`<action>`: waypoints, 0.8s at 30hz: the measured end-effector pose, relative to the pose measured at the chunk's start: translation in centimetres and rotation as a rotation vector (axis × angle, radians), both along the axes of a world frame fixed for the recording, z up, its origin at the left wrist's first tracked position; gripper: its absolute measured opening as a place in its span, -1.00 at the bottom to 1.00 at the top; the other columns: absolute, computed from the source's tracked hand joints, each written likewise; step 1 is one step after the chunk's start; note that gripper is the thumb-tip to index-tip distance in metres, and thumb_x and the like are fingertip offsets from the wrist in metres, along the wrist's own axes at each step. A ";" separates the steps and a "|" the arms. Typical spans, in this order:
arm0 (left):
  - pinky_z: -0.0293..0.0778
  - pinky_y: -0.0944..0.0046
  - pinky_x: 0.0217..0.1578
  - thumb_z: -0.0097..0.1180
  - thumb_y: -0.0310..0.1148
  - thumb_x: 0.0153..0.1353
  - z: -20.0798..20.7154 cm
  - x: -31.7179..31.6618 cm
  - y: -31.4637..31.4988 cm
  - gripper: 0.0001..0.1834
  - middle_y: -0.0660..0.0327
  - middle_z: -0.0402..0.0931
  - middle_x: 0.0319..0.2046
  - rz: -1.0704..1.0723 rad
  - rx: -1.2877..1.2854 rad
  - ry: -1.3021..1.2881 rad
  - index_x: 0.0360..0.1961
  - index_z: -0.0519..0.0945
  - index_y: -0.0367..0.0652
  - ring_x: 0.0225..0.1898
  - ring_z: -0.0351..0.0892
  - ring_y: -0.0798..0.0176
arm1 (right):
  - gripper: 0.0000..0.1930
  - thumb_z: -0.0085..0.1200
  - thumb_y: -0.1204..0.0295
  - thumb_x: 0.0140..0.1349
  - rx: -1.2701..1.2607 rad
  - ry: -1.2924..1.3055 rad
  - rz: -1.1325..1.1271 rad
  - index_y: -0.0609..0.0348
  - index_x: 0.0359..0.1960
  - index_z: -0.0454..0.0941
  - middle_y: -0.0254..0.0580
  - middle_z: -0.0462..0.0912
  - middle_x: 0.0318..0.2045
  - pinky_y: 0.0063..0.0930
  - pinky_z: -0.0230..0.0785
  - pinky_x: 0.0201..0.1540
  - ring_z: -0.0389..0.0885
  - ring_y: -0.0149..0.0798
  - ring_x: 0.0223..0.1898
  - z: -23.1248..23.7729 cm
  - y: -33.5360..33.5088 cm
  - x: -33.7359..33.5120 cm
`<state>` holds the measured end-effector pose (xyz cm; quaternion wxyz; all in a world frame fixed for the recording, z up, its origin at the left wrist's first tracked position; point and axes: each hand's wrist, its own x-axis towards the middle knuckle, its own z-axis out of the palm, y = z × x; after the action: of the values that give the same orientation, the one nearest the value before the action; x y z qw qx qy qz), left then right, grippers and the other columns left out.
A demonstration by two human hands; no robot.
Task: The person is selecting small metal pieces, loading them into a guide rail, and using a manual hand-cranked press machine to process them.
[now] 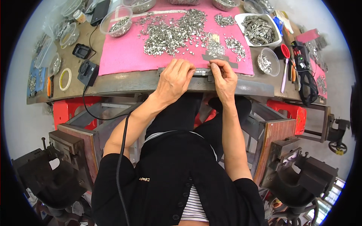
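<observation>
At the front edge of the workbench, my left hand [175, 80] and my right hand [225, 81] face each other over a narrow dark metal fixture [201, 72]. The left fingers curl down, thumb and fingertips pressed together at the fixture's left part; whatever they grip is hidden. On its right, my right thumb and index finger pinch at something too small to name. Just beyond lie a flat grey metal strip [230, 64] and a heap of thin silvery pieces [216, 49]. A larger heap of small metal parts [162, 39] spreads over the pink mat [120, 62].
A white tray [278, 35] and a clear tub [278, 67] of metal parts stand right, near a red-headed, pale-handled tool [283, 56]. Left are a tub [129, 22], a black charger [88, 71] and tape roll [61, 80]. A black cable [121, 158] crosses my left arm.
</observation>
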<state>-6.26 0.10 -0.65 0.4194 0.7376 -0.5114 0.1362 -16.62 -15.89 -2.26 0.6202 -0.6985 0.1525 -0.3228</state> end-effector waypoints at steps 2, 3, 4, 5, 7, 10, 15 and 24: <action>0.49 0.06 -0.21 0.28 -0.57 0.18 -0.1 0.0 0.1 -0.83 0.07 0.56 -0.30 0.005 -0.019 -0.005 -0.22 0.56 -0.28 -0.27 0.56 -0.03 | -0.87 0.15 0.53 0.41 0.013 0.005 -0.010 0.29 -0.09 0.65 -0.29 0.72 -0.26 -0.59 0.47 -0.11 0.65 -0.48 -0.20 0.5 0.3 0.1; 0.50 0.06 -0.21 0.27 -0.57 0.17 -0.2 0.1 0.3 -0.83 0.07 0.54 -0.31 -0.007 -0.039 -0.014 -0.24 0.55 -0.27 -0.26 0.55 -0.03 | -0.88 0.15 0.54 0.40 0.024 0.007 -0.015 0.29 -0.10 0.66 -0.28 0.72 -0.27 -0.58 0.47 -0.11 0.65 -0.48 -0.21 0.6 0.5 0.1; 0.51 0.06 -0.22 0.26 -0.56 0.16 -0.2 0.2 0.1 -0.84 0.08 0.52 -0.33 -0.020 -0.062 -0.026 -0.26 0.54 -0.26 -0.26 0.55 -0.02 | -0.88 0.15 0.54 0.40 0.023 0.006 -0.021 0.29 -0.10 0.66 -0.28 0.72 -0.27 -0.58 0.47 -0.11 0.65 -0.48 -0.21 0.4 0.3 0.1; 0.51 0.06 -0.22 0.26 -0.56 0.16 -0.3 0.3 0.1 -0.84 0.08 0.52 -0.33 -0.026 -0.063 -0.028 -0.26 0.54 -0.26 -0.26 0.55 -0.02 | -0.88 0.16 0.54 0.40 -0.013 0.008 -0.027 0.28 -0.11 0.66 -0.29 0.72 -0.28 -0.58 0.47 -0.12 0.65 -0.48 -0.22 0.0 0.2 0.1; 0.51 0.07 -0.19 0.26 -0.58 0.15 -0.4 0.4 0.1 -0.84 0.07 0.54 -0.31 -0.069 -0.095 -0.065 -0.26 0.54 -0.26 -0.24 0.56 -0.03 | -0.88 0.16 0.54 0.39 -0.043 0.008 -0.041 0.28 -0.12 0.67 -0.29 0.72 -0.28 -0.57 0.47 -0.13 0.64 -0.49 -0.23 -0.2 0.1 0.1; 0.52 0.08 -0.18 0.27 -0.60 0.13 -0.2 0.1 -0.2 -0.82 0.05 0.55 -0.30 -0.054 -0.079 -0.045 -0.25 0.54 -0.27 -0.22 0.56 -0.04 | -0.87 0.15 0.53 0.40 -0.057 0.035 -0.030 0.29 -0.09 0.65 -0.29 0.72 -0.24 -0.59 0.47 -0.08 0.65 -0.48 -0.18 -0.1 -0.1 -0.2; 0.52 0.02 -0.03 0.32 -0.54 0.11 -0.6 0.7 0.5 -0.80 0.10 0.60 -0.24 -0.111 -0.033 -0.057 -0.23 0.61 -0.24 -0.15 0.59 -0.01 | -0.88 0.18 0.53 0.35 -0.097 0.033 -0.068 0.25 -0.15 0.69 -0.26 0.73 -0.31 -0.53 0.48 -0.16 0.67 -0.44 -0.27 0.2 0.1 0.0; 0.20 0.04 0.11 0.45 -0.13 0.09 0.5 2.3 6.8 -0.40 0.18 0.49 -0.06 0.295 0.180 -0.069 0.16 0.61 -0.06 0.00 0.41 0.07 | -0.45 0.39 0.43 0.10 -0.492 0.289 0.210 0.22 0.17 0.54 -0.13 0.61 0.02 -0.30 0.42 0.14 0.60 -0.12 0.07 4.2 -1.7 -2.8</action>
<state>-3.98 6.91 -0.16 0.3094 0.8339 -0.4221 0.1752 -19.40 -17.62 1.97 0.4342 -0.8784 0.0835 -0.1812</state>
